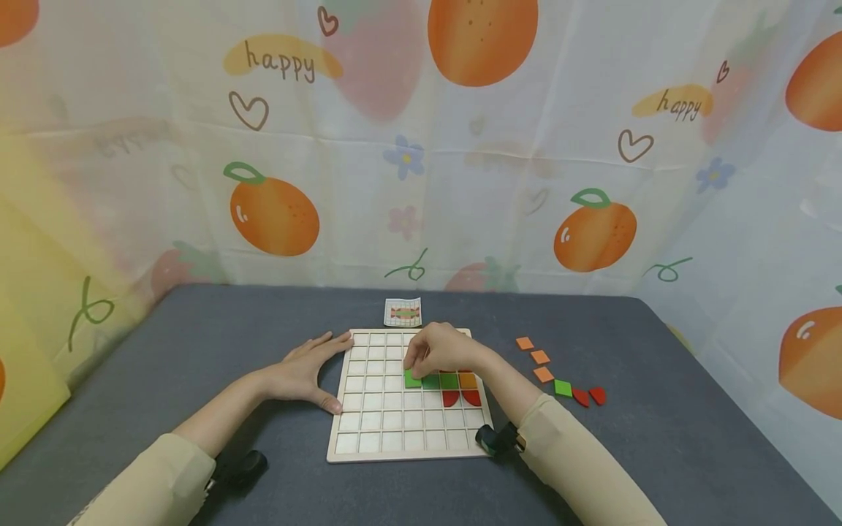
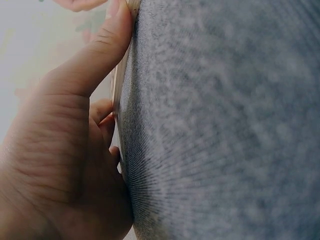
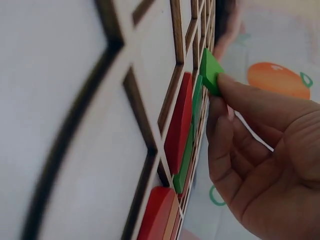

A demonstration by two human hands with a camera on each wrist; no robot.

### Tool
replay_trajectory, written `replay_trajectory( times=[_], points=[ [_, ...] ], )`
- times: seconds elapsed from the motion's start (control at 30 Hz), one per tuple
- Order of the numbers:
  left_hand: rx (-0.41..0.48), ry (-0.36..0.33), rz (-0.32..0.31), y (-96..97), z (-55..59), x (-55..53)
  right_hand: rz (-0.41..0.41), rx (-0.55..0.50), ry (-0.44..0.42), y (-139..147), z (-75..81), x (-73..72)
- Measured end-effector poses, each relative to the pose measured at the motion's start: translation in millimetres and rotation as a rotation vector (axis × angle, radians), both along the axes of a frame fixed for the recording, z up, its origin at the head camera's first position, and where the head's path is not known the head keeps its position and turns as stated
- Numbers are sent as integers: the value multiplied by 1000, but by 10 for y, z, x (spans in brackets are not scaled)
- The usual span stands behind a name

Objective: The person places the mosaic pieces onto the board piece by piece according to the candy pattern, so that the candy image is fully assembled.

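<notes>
A white gridded wooden board [image 1: 381, 421] lies on the dark table. My right hand [image 1: 444, 347] pinches a green square tile [image 3: 211, 72] between thumb and fingers, tilted at a cell in the board's middle row. To its right in that row sit two green tiles [image 1: 449, 380] and an orange tile [image 1: 468, 380]. Two rounded red pieces [image 1: 450, 398] occupy cells just below. Along the board's left side, my left hand [image 1: 296, 372] is spread, its thumb on the edge and its fingertips by the far left corner. Part of the board is hidden under the right hand and wrist.
Loose pieces lie right of the board: several orange tiles [image 1: 540, 357], one green tile [image 1: 563, 388] and two red pieces [image 1: 597, 396]. A small card [image 1: 403, 313] with a printed coloured pattern lies beyond the far edge. A fruit-print curtain [image 1: 473, 190] hangs behind the table.
</notes>
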State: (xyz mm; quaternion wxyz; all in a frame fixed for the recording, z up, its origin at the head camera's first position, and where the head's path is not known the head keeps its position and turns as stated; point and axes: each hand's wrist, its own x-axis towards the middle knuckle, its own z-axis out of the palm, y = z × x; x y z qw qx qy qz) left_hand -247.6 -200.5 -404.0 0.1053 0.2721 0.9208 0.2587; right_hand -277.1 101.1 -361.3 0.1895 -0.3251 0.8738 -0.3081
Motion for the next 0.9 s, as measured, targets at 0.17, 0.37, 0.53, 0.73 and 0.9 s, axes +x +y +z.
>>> replay_trajectory(
  times=[0.17,0.37,0.53,0.73,0.9],
  points=[
    [4,-3,1,-6,-1,8,-1,10,4,-8,-19,6],
    [1,-2,6,1,-17,-6,2,13,-4,-17,-18,13],
    [-2,0,9,0,-24,-13,13,16,-3,-25,-21,19],
    [2,-4,8,-6,-16,-3,26,9,-5,-34,-26,24],
    [-3,-9,14,-3,-20,-11,34,5,18,-31,0,24]
  ],
)
